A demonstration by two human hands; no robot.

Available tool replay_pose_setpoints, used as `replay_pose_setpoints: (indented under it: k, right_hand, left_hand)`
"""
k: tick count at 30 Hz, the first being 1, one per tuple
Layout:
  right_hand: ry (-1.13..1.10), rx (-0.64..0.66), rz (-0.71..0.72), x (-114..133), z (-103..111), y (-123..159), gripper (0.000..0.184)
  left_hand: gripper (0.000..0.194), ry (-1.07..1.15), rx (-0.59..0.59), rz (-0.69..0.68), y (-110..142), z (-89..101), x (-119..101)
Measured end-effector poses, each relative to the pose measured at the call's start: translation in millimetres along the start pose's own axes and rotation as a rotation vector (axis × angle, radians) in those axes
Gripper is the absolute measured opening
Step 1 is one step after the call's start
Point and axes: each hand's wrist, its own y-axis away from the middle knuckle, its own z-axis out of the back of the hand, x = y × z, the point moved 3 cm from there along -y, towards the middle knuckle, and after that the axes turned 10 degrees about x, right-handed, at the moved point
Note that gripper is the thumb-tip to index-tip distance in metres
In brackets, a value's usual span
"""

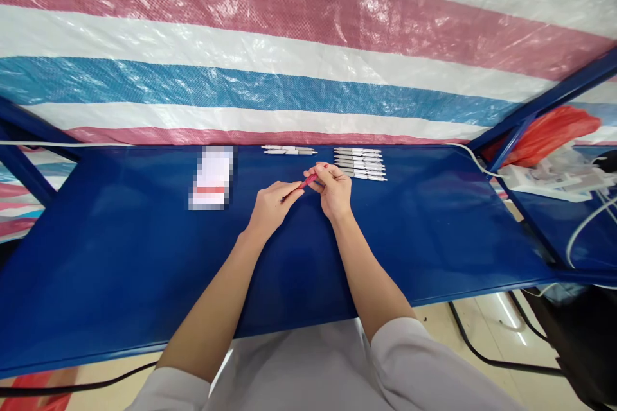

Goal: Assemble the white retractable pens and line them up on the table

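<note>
A slim red pen (309, 181) is held above the table between my two hands, tilted with its dark end low and to the left. My left hand (270, 207) pinches the lower end. The fingers of my right hand (334, 191) close around the upper end and partly cover it. Just beyond my right hand, several white and grey pens (359, 159) lie side by side in a stack of rows. A smaller group of similar pens (289, 151) lies at the table's back edge, beyond my left hand.
Left of my hands, a blurred-out white rectangular item with a red band (211, 176) lies on the blue table (144, 270). A striped plastic sheet (270, 45) hangs behind. White power strips (544, 181), cables and a red bag (554, 135) are at the right.
</note>
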Motion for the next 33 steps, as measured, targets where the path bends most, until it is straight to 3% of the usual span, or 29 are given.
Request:
replay_pose_setpoints:
  k: [5, 11, 14, 23, 26, 29, 33]
  right_hand:
    - [0.000, -0.031, 0.011, 1, 0, 2, 0.021]
    - [0.018, 0.048, 0.005, 4, 1, 3, 0.024]
    - [0.042, 0.068, 0.017, 5, 0, 2, 0.023]
    - [0.091, -0.005, 0.018, 2, 0, 1, 0.026]
    - [0.090, 0.003, 0.026, 2, -1, 1, 0.028]
    - [0.113, 0.028, 0.005, 3, -2, 1, 0.032]
    - [0.175, 0.027, 0.025, 6, -1, 2, 0.030]
  left_hand:
    - [0.021, -0.067, -0.060, -0.046, 0, -2.2, -6]
    - [0.027, 0.172, 0.115, 0.200, 0, -1.4, 3]
    - [0.029, 0.259, 0.148, 0.259, 1, -0.2, 7]
    - [0.020, -0.087, -0.035, 0.016, -1, 0.9, -6]
    - [0.019, -0.111, -0.059, 0.032, -1, -0.4, -5]
    - [0.022, 0.004, -0.075, 0.142, -2, -1.1, -3]
    - [0.031, 0.384, -0.107, 0.300, -5, -3.0, 1]
